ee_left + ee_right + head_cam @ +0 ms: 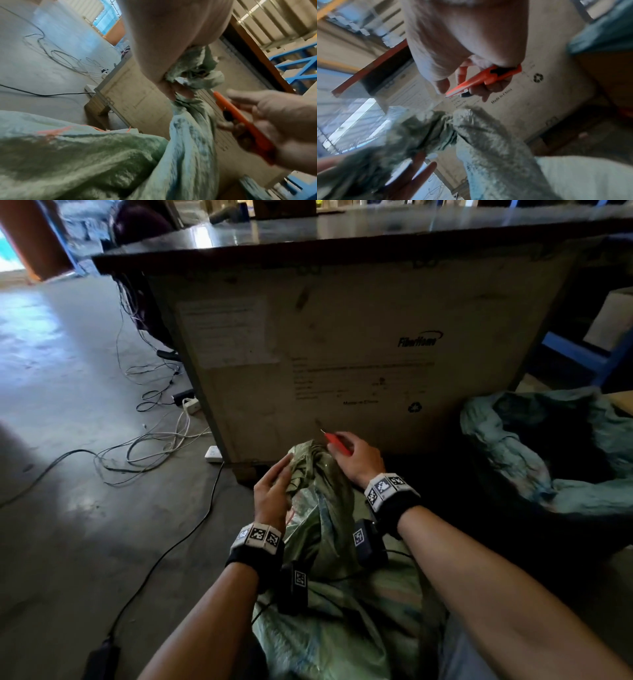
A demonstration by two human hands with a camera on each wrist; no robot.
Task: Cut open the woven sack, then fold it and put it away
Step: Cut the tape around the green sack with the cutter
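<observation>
A green woven sack (329, 594) lies between my forearms, its bunched neck (308, 457) pointing away from me. My left hand (281, 477) holds that neck from the left; in the left wrist view its fingertips (171, 93) pinch the gathered cloth (192, 70). My right hand (346, 446) grips an orange utility knife (339, 444) just right of the neck, tip pointing up and left. The right wrist view shows the knife (484, 79) held above the sack's neck (471, 121), not touching it. The blade is too small to make out.
A big crate (342, 354) printed FiberHome stands right behind the sack. Loose cables (154, 446) and a white power strip (214, 454) lie on the concrete floor at left. At right sits an open teal sack (531, 446) and blue shelving (582, 354).
</observation>
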